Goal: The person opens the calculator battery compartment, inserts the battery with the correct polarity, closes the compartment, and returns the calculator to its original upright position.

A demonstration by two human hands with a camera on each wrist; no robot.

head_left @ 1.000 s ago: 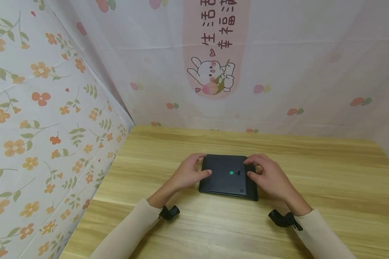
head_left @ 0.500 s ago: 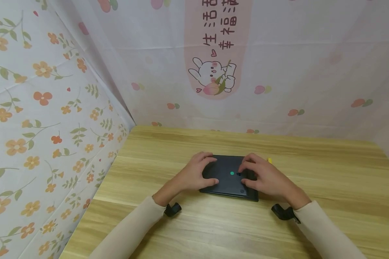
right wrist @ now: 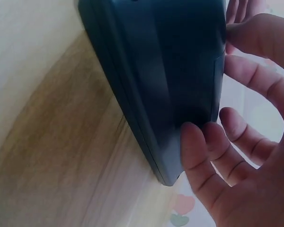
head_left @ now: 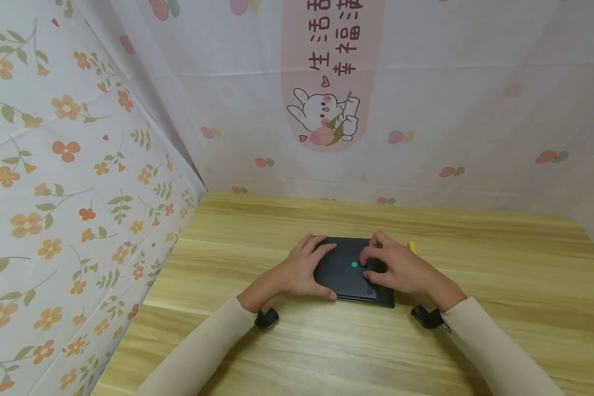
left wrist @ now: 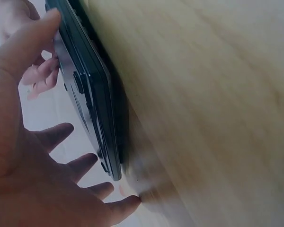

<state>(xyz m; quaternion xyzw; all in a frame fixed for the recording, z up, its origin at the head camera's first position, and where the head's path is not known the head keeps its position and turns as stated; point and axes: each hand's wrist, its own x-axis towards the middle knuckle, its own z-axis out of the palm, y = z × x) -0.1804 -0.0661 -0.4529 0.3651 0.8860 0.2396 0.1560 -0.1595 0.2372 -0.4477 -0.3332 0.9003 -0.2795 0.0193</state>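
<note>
A black calculator-like device (head_left: 344,275) lies on the table with its back up, showing a round green sticker (head_left: 354,264). My left hand (head_left: 303,269) spans and holds its left part, thumb at the near edge and fingers spread toward the far edge. In the left wrist view the device's dark side (left wrist: 92,90) rises between thumb and fingers. My right hand (head_left: 401,268) grips over the right part with bent fingers; index finger and thumb touch the back near the sticker, covering the small latch area. The right wrist view shows its thicker, sloping end (right wrist: 156,71) against the fingertips.
A small yellow stick-like thing (head_left: 412,247) lies beyond the right hand, partly hidden. The wooden table (head_left: 500,264) meets a printed cloth (head_left: 425,110) behind and a floral cloth (head_left: 54,220) on the left. Black mounts (head_left: 267,318) sit at both wrists.
My left hand has moved right and spread wider, its thumb going from the back to the near edge. My right index finger has moved left onto the latch area. The yellow thing has come into view.
</note>
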